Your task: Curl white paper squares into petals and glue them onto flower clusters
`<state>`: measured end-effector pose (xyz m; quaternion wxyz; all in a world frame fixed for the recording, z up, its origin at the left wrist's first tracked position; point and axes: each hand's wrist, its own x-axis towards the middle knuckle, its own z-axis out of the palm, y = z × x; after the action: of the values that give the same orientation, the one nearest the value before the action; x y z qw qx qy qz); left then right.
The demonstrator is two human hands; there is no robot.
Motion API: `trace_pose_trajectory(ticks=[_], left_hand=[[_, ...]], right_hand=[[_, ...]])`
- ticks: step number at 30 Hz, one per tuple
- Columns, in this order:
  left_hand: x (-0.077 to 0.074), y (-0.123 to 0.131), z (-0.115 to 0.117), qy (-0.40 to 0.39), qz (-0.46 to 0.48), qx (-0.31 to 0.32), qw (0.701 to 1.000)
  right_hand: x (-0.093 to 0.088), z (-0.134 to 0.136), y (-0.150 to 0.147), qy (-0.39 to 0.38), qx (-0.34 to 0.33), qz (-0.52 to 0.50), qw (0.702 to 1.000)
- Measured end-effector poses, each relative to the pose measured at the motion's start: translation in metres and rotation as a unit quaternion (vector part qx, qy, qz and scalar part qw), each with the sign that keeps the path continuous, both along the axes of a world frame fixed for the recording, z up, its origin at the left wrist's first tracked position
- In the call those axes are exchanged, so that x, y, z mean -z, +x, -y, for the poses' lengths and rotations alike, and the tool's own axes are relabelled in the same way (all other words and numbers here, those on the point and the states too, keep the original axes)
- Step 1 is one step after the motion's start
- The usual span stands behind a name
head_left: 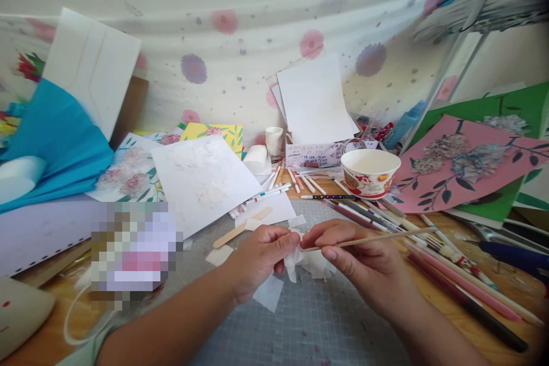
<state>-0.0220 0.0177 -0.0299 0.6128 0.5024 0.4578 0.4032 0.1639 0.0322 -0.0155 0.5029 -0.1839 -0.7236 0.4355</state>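
Note:
Above the grey cutting mat (240, 326), my left hand (268, 249) pinches a piece of thin white paper (292, 263) that hangs below its fingers. My right hand (360, 260) grips a thin wooden stick (386, 238) between thumb and fingers. The stick's left tip reaches the paper by my left fingertips; whether it is wrapped there I cannot tell. Loose white paper squares (269, 293) lie on the mat under and around both hands. A flat wooden craft stick (234, 233) rests just beyond my left hand.
A white sheet (206, 174) with pale clumps lies at back left. A paper bowl (371, 171) stands behind my right hand, near several pens (358, 211). Brushes and pens (467, 280) cover the right side, beside a pink flower picture (467, 166). Stacked paper cups (274, 143) stand behind.

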Motion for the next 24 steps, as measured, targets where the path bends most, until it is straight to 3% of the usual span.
trace_pose_trajectory(ticks=[4, 8, 13, 19, 24], left_hand=[[0.0002, 0.0008, -0.0002, -0.013, 0.007, -0.021, 1.000], [0.0009, 0.0003, -0.0014, -0.004, 0.019, -0.003, 1.000], [0.0031, 0.0009, -0.0014, -0.001, 0.037, 0.005, 0.999], [0.0016, -0.0003, -0.0013, 0.002, 0.098, 0.039, 0.994], [-0.0029, -0.0008, -0.0034, -0.013, 0.082, 0.046, 0.996]], right_hand=[[0.0001, 0.0008, 0.0011, -0.003, -0.015, 0.002, 1.000], [0.0010, 0.0026, 0.0013, -0.019, -0.040, -0.013, 0.999], [0.0004, 0.0030, -0.0030, 0.045, -0.046, 0.012, 0.998], [0.0055, -0.0005, -0.0015, 0.046, 0.013, 0.020, 0.999], [0.0086, -0.0052, -0.0005, 0.042, 0.074, 0.027, 0.996]])
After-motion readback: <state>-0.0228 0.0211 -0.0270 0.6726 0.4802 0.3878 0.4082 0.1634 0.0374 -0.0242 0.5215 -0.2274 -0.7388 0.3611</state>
